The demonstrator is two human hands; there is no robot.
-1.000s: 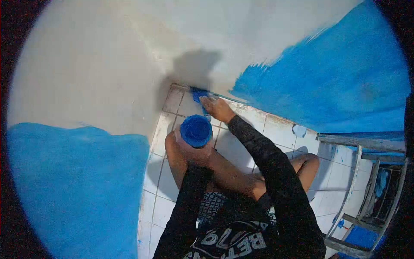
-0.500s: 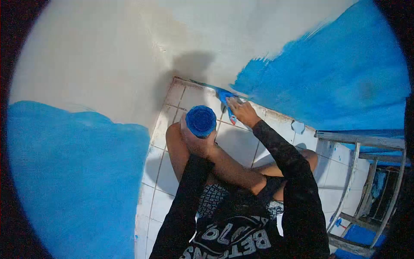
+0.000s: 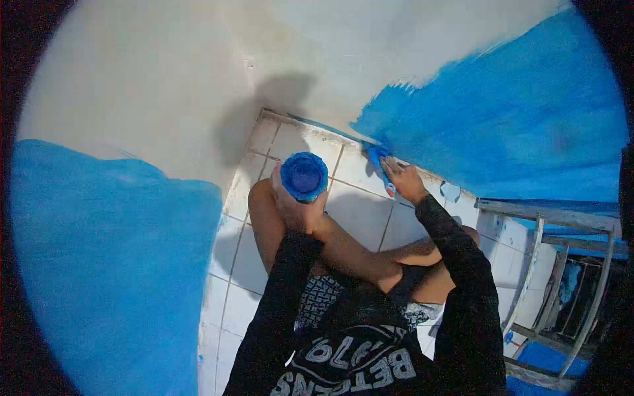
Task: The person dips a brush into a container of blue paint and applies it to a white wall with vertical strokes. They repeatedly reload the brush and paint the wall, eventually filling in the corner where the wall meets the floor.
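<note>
Blue all over, the round tub [image 3: 304,177] sits upright near the middle of my head view, its open mouth facing up at me. The left hand [image 3: 297,210] holds it, palm and fingers wrapped about its near side, above the crossed legs [image 3: 360,251] of the seated person. Farther right, the right hand [image 3: 405,181] is closed on a paintbrush [image 3: 380,160], whose handle slants back toward the legs and ends in a bit of red and white. Its blue head is at the foot of the right-hand wall [image 3: 528,125], where the tiled floor [image 3: 356,214] begins; from my angle I cannot tell whether the bristles press on the wall or lie just beside it. Along that same edge I see a thin blue line [image 3: 323,127] running from near the brush toward the corner. Above the line the wall is pale, with a broad ragged-edged blue area to the right. On my other side, the left-hand wall [image 3: 112,264] is blue below and pale above. Near the right hand, a small pale many-sided piece [image 3: 450,192] sits by the wall's base, and beyond it stands a worn ladder [image 3: 515,210].
</note>
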